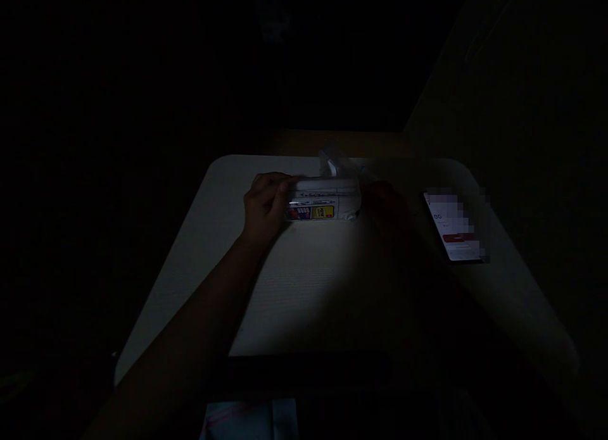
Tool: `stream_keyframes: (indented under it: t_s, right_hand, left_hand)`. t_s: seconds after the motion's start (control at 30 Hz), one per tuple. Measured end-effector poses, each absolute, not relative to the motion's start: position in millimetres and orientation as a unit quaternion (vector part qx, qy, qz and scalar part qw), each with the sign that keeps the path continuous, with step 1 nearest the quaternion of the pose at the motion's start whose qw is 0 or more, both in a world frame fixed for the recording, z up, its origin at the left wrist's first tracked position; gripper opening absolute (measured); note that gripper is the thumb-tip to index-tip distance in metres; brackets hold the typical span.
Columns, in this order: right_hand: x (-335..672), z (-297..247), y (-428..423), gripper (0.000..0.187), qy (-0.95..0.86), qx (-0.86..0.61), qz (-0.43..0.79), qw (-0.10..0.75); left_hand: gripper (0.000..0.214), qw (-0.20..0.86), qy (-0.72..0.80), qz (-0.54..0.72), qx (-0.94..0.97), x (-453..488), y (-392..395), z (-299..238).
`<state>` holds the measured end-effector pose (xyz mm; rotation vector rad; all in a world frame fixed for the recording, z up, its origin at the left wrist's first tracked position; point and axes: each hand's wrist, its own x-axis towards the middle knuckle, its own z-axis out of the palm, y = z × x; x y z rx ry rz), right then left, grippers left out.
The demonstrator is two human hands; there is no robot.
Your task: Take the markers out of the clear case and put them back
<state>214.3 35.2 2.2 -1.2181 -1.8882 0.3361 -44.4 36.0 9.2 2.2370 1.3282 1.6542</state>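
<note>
A small whitish pack (324,201) with a blue-and-yellow printed label lies in the middle of the table, and shiny clear wrap seems to cover it. My left hand (266,206) grips its left end, thumb on the near side and fingers over the top. At the pack's right end is my right hand (387,206), deep in shadow; its fingers are too dark to make out, so I cannot tell whether it touches the pack. Just behind the pack, a crumpled piece of clear plastic (336,160) stands up.
The pale table (294,288) has rounded corners, and its right side is in heavy shadow. A lit phone (453,228) lies on the right, its screen partly blurred out. Beyond the far edge there is a large dark shape. Light-coloured cloth (249,420) shows at the bottom.
</note>
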Motion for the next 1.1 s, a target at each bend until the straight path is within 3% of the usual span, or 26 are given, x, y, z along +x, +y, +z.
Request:
stream_keyframes:
  t_s: [0.33,0.57,0.77,1.1]
  right_hand:
    - [201,11,21,0.023,-0.727,-0.513,0.157,0.429]
    - [219,3,32,0.018,-0.726,-0.511,0.068,0.455]
    - [211,4,30,0.03,-0.784,-0.486,0.036,0.385]
    - [226,2,35,0.032,-0.781,-0.512,-0.022,0.358]
  left_hand:
    - [0.033,0.027,0.428,0.532,0.73,-45,36,9]
    - [0.033,0.028,0.431,0.532,0.728,-44,35,10]
    - [0.034,0.029,0.433,0.529,0.729,-44,35,10]
    - [0.034,0.026,0.435,0.529,0.728,-43,33,13]
